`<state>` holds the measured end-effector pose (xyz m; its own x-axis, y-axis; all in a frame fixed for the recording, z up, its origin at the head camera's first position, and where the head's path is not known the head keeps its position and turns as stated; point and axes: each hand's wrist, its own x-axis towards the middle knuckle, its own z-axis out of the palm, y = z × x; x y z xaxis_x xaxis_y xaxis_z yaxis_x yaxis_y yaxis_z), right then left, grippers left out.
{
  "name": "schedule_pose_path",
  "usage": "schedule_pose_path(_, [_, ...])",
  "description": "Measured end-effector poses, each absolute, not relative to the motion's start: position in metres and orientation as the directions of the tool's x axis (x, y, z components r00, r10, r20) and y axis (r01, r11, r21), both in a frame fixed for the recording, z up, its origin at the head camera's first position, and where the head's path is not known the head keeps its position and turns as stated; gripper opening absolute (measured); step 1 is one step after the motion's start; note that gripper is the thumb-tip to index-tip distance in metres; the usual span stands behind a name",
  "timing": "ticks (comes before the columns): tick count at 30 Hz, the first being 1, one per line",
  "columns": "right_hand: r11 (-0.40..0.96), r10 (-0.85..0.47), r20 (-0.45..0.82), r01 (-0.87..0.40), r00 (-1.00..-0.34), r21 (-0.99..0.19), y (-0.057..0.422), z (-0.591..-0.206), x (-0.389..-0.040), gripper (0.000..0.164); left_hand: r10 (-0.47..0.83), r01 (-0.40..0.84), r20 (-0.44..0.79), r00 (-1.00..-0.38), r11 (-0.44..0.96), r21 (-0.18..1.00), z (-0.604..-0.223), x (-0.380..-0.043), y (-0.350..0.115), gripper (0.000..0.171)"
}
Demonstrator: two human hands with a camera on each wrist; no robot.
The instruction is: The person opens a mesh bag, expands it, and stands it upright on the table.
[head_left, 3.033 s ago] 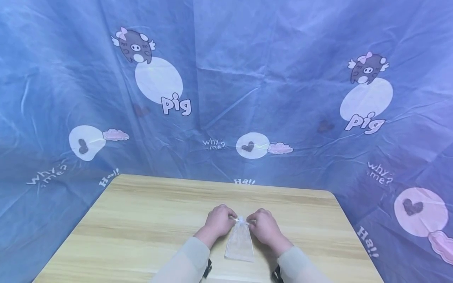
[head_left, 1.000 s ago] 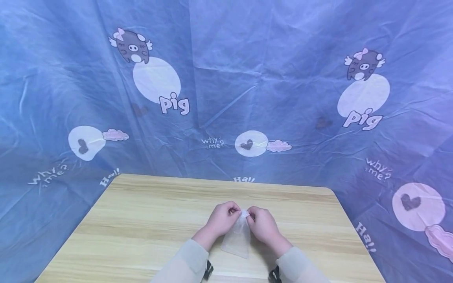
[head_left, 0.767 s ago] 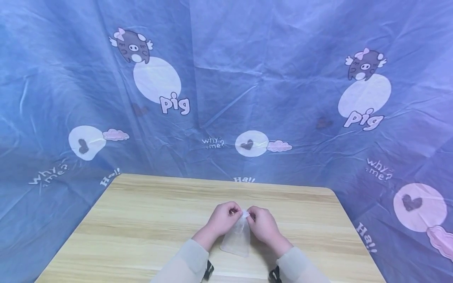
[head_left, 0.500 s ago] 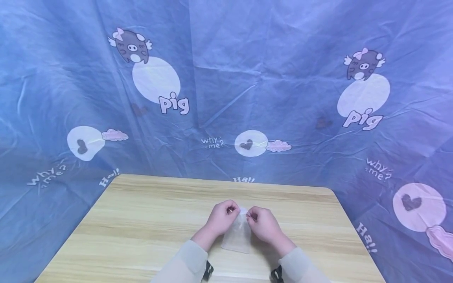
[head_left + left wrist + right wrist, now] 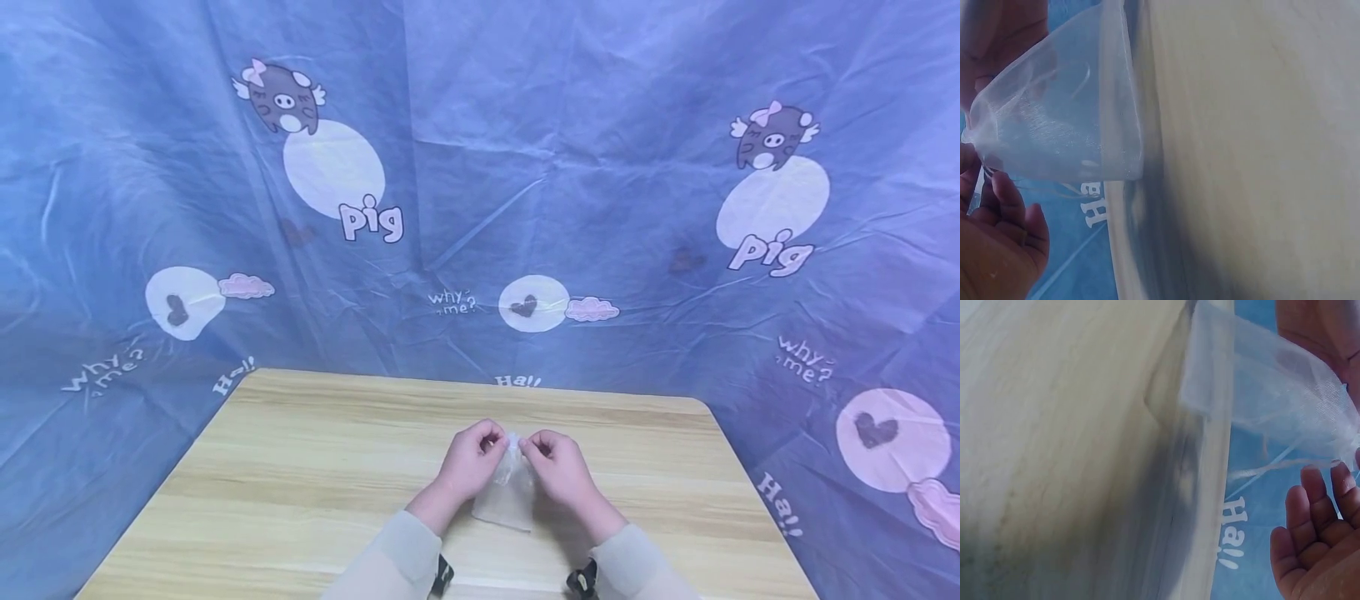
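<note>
A sheer white organza drawstring pouch (image 5: 504, 506) is held up between both hands, its mouth gathered and its wide bottom toward the person. My left hand (image 5: 467, 463) pinches the left side of the gathered neck with thumb and forefinger. On the other side, my right hand (image 5: 561, 472) pinches the neck's right edge between thumb and fingertips. Through the mesh (image 5: 1066, 106) in the left wrist view, a thin pale cord shows. A loose drawstring (image 5: 1266, 467) trails below the pouch in the right wrist view. The pouch's lower edge is close over the table.
The wood-grain table (image 5: 315, 467) spreads around the hands. Behind it and at both sides hangs a blue printed cloth (image 5: 480, 192) with pigs and lettering. Black straps (image 5: 442, 575) show at the cuffs.
Three seconds ago the hands held the drawstrings out at both sides; now they pinch the gathered neck. Both have moved slightly away from the person, and the pouch's bottom edge has shifted that way too.
</note>
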<state>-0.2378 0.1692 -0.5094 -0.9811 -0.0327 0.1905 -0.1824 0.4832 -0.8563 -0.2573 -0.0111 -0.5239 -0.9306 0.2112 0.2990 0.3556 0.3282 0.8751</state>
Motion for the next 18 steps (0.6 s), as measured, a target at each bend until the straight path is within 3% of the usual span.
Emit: schedule_pose_path(18, [0.337,0.040,0.162,-0.140,-0.986,-0.931,0.1655,-0.5067,-0.2398,0.013,0.219,0.340,0.280,-0.935,0.324,0.883,-0.5214,-0.2559,-0.0088,0.007])
